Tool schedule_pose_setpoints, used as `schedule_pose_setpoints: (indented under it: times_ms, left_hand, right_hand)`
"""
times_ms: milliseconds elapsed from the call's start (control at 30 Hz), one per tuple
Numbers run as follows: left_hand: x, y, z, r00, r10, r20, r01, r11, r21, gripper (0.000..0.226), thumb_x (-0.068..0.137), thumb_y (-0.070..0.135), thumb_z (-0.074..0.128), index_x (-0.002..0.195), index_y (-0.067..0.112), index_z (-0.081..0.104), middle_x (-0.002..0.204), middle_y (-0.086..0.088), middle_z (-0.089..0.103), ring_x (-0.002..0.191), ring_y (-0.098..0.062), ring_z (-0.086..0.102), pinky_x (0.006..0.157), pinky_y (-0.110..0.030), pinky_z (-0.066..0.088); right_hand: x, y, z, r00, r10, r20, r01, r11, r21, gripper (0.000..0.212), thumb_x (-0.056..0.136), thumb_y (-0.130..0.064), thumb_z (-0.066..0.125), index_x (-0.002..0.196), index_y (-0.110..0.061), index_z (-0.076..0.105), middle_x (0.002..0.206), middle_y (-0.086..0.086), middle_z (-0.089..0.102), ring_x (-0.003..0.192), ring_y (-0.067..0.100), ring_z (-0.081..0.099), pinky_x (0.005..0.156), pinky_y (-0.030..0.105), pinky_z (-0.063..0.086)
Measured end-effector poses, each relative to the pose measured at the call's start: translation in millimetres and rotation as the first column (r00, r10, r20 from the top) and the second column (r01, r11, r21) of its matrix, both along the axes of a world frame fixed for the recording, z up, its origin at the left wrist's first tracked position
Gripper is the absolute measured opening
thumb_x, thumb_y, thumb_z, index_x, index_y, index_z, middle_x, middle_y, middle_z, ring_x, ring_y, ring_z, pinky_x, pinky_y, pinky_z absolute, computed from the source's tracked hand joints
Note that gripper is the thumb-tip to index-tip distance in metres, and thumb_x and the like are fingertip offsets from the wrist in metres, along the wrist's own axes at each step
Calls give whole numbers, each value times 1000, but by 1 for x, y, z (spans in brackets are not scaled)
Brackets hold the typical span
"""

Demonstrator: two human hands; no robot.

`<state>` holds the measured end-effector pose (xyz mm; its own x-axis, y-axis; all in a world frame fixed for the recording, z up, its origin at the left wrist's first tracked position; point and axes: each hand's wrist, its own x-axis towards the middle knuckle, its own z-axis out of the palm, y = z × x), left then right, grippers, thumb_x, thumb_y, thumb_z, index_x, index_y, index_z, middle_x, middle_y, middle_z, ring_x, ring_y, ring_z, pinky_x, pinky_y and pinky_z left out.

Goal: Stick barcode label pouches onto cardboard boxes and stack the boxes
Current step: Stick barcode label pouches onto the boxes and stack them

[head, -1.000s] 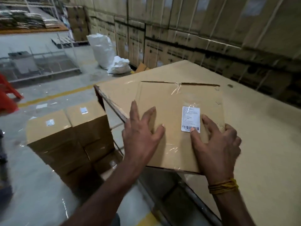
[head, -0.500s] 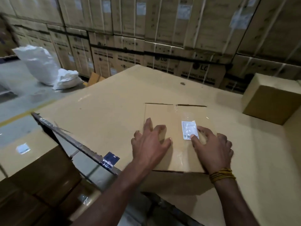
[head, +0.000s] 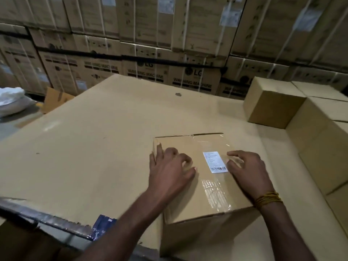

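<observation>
A brown cardboard box (head: 190, 202) stands on the cardboard-covered table (head: 94, 147), near its front edge. A clear label pouch (head: 216, 187) with a white barcode label (head: 215, 161) lies flat on the box's top. My left hand (head: 169, 168) rests on the top of the box by its left edge, fingers lightly bent. My right hand (head: 248, 170) is at the right of the label, and its fingertips touch the pouch's right side. A yellow thread band is round that wrist.
Several plain cardboard boxes (head: 273, 104) stand on the table at the right. Strapped washing-machine cartons (head: 169, 53) form a wall behind. A white sack (head: 11, 102) lies on the floor at the left. The table's metal edge (head: 47, 221) runs along the lower left.
The view has swung to the right, away from the floor stack. My left hand slid to the box's left edge and its fingers bent. My right fingers moved off the label to its right.
</observation>
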<state>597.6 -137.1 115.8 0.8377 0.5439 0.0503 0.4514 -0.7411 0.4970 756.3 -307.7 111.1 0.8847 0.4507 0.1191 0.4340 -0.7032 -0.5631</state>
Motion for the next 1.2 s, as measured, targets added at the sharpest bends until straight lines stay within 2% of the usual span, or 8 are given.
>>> schedule_pose_setpoints:
  times_ms: [133,200,267,400,567,767,967,1200]
  left_hand:
    - [44,31,3,993,-115,14,116,988,-100,49,93,46,63,138,29,56,150,-9,39,143,-27,32,117,-36,28]
    - [61,39,-1,992,-126,4,126,988,-86,56,93,45,61,145,28,47,156,-10,33,143,-28,35,117,-36,28]
    - [70,42,-6,992,-124,-14,124,992,-3,58,96,47,55,149,28,40,158,-10,32,145,-26,31,120,-37,20]
    - [71,42,-13,990,-143,-11,143,989,48,60,99,47,49,153,27,34,160,-9,30,149,-21,24,123,-37,10]
    - [73,46,-18,991,-130,8,130,991,25,62,95,49,53,151,29,36,158,-5,33,148,-19,27,124,-38,11]
    - [75,45,-16,995,-101,22,101,995,25,61,94,49,57,149,31,40,156,-2,37,143,-19,34,121,-36,18]
    - [75,44,-17,995,-89,33,88,996,31,61,93,49,58,149,32,39,156,-1,38,142,-19,35,120,-37,23]
    - [77,45,-20,995,-89,50,87,995,44,60,93,49,59,147,31,42,153,0,41,139,-20,39,117,-35,26]
  right_hand:
    - [14,26,10,993,110,49,-115,988,100,20,86,-21,64,103,-31,67,116,0,58,106,13,54,87,15,39]
    - [22,41,15,973,227,41,-229,971,62,22,86,-15,65,102,-30,64,112,-2,56,103,9,52,80,11,35]
    - [31,50,13,944,328,31,-329,944,5,21,85,-18,63,95,-37,61,110,-7,56,109,10,52,88,15,37]
    - [43,52,3,934,356,45,-353,934,-61,17,79,-38,49,92,-43,60,113,-14,54,108,10,51,99,41,43]
    - [46,57,-2,925,373,66,-357,917,-178,34,87,-28,52,115,-46,58,128,-13,47,120,12,42,98,31,27]
    - [47,64,0,942,333,30,-324,931,-170,48,72,-42,40,116,-45,58,132,-12,44,125,16,39,104,36,27]
    - [49,65,-4,938,341,65,-326,929,-172,23,86,-31,53,107,-40,55,133,-8,44,126,19,39,104,36,27]
    - [49,63,-4,933,356,57,-342,923,-177,30,86,-31,52,113,-43,57,136,-8,44,130,20,37,108,41,26]
